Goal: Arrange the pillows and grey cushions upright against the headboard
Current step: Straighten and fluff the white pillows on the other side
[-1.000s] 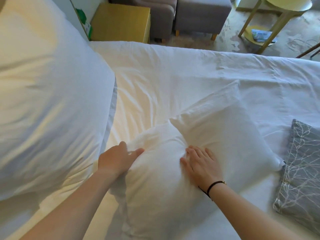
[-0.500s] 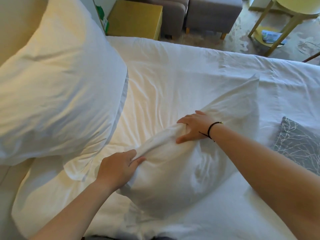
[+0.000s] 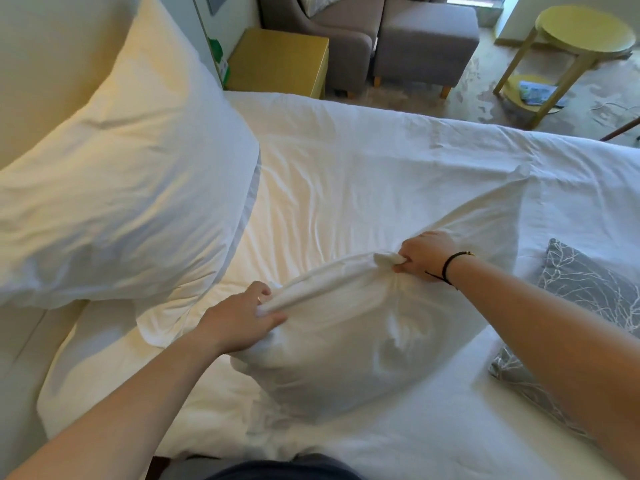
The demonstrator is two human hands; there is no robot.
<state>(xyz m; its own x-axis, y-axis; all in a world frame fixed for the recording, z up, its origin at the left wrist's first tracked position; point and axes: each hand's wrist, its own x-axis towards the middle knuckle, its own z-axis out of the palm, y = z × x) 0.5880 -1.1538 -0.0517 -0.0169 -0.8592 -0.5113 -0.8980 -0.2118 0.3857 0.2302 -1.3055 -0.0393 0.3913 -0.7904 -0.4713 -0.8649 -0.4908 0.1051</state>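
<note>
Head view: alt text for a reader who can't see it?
Both hands grip the top edge of a white pillow on a white bed: left hand near its left end, right hand further along. A larger white pillow leans against the headboard at left; a grey patterned cushion lies at right.

Bare sheet (image 3: pixel 346 188) — flanked by pillows (image 3: pixel 121 188)
</note>
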